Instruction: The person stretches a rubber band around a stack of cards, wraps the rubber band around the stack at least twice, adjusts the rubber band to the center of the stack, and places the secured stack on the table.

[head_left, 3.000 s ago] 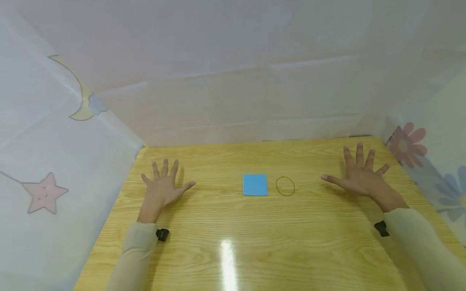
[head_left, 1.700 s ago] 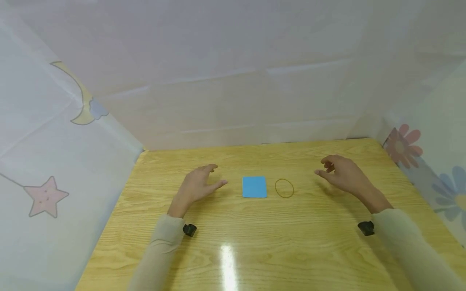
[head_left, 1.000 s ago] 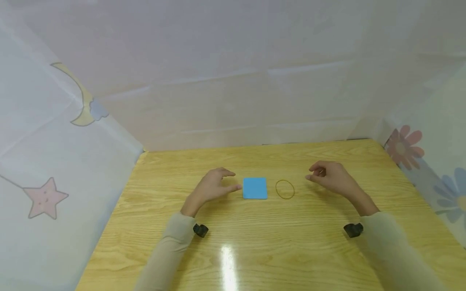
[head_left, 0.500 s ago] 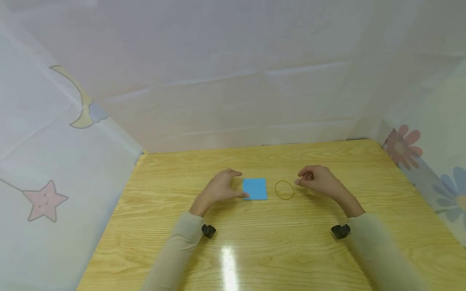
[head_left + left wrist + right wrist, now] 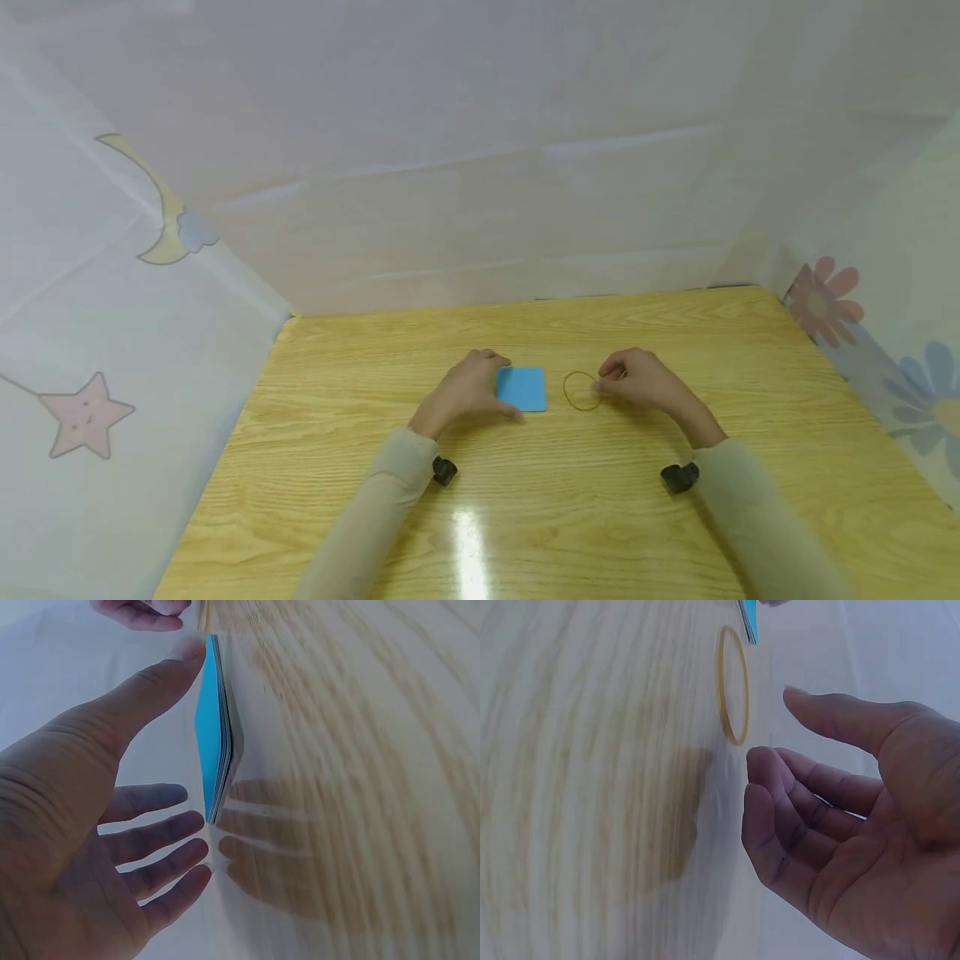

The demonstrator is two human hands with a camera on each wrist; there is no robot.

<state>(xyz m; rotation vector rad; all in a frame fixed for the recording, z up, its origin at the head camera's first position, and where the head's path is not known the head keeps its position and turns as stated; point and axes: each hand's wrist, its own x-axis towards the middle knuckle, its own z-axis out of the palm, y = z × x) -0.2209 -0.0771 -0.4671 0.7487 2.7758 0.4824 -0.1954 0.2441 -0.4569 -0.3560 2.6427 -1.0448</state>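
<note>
A square stack of thin blue sheets [image 5: 523, 389] lies flat on the table; its layered edge shows in the left wrist view. My left hand [image 5: 468, 387] reaches around its left side, thumb [image 5: 169, 671] by the near edge and fingers [image 5: 161, 836] fairly straight by the far corner. To the right of the stack lies a thin yellow rubber band [image 5: 721, 682], forming a loose ring on the wood. My right hand [image 5: 647, 383] hovers at the band's right side, fingers loosely bent and the thumb apart from them, nothing between.
The wooden table [image 5: 360, 517] meets a pale cloth backdrop [image 5: 420, 208] at the back and both sides. Black wrist cameras [image 5: 445, 472] sit under each cuff. Bright glare [image 5: 468, 550] falls on the front of the table.
Both hands have come inward from the table's sides, the left to the blue stack, the right to the rubber band. Their spread fingers have bent. Stack and band stay in place.
</note>
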